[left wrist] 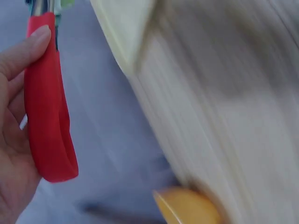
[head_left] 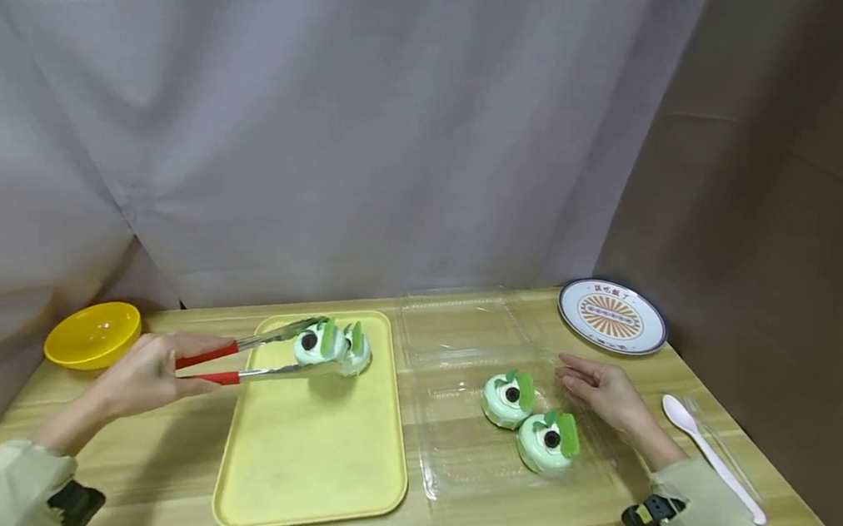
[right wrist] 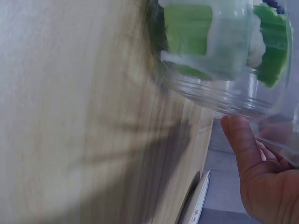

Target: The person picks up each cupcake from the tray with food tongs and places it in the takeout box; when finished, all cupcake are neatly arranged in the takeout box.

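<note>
My left hand [head_left: 149,364] grips a pair of tongs [left wrist: 46,102] by their red handles, left of the yellow tray [head_left: 313,471]. Between the tongs' metal arms, over the tray's far part, is a pale green cake [head_left: 318,346] with a dark round topping and a green slice. A second such cake [head_left: 357,353] sits right beside it, partly hidden. On the right, a clear plastic container [head_left: 449,458] with its lid folded back holds two more green cakes [head_left: 507,397]. My right hand [head_left: 608,400] rests its extended fingers against the container's right side [right wrist: 224,102].
A yellow bowl [head_left: 93,335] stands at the far left. At the back right is a patterned plate [head_left: 612,316]. A white spoon [head_left: 713,456] and a clear utensil [head_left: 725,447] lie along the right edge. A curtain [head_left: 343,122] hangs behind the table.
</note>
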### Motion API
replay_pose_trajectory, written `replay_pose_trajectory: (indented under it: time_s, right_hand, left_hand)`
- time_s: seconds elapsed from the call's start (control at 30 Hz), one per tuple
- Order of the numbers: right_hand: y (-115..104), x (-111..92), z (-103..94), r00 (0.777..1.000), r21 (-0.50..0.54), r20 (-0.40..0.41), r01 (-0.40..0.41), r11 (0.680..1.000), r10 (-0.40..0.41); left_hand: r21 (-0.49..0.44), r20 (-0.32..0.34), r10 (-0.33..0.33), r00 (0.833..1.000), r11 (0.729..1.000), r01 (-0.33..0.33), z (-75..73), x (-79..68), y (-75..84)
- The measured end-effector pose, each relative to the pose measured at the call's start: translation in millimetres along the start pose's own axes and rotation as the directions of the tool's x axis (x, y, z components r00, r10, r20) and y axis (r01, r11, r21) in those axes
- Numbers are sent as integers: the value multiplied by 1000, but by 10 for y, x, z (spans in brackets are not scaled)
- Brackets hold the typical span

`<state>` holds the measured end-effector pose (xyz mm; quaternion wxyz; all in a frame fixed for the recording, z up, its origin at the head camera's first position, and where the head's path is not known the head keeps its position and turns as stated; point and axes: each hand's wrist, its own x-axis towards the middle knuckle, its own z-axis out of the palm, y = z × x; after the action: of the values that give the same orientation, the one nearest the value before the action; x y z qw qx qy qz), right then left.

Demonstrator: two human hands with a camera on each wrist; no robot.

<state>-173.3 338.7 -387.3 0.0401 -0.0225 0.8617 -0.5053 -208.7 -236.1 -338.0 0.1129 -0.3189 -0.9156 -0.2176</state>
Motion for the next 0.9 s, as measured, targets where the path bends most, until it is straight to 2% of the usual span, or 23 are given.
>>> replay_pose_trajectory:
  time_s: [0.07, 0.23, 0.3, 0.43, 0.5, 0.57, 0.7, 0.9]
  right_hand:
    - [-20, 17, 16, 1000, 5, -2, -4, 1000, 4]
    - [-43, 16, 15, 1000, 17, -7, -19, 1000, 19]
    - [-45, 9, 9, 1000, 15, -6, -14, 1000, 14]
    - [-47, 7, 16, 1000, 19, -4, -12, 1000, 12]
    - [-52, 15, 26, 1000, 24, -4, -16, 1000, 16]
    - [-48, 23, 28, 1000, 24, -6, -20, 1000, 20]
    - [-29, 32, 21, 1000, 16, -14, -24, 1000, 25]
    - [67, 47, -5, 1000, 92, -15, 25, 995, -24]
  left_hand:
    - [-40, 17, -7, 1000, 999, 8, 80, 72, 223]
    - [-160, 109, -37, 993, 986, 55, 420, 279, 806]
    - [-214, 138, -40, 990, 974, 70, 556, 340, 1005]
    - [-300, 204, -95, 974, 941, 155, 729, 422, 1324]
    - [-315, 220, -113, 969, 932, 181, 780, 451, 1436]
    - [-324, 228, -108, 968, 929, 180, 813, 480, 1520]
    - [-310, 224, -62, 973, 942, 132, 854, 528, 1633]
    - [-221, 242, -55, 969, 969, 110, 878, 575, 1741]
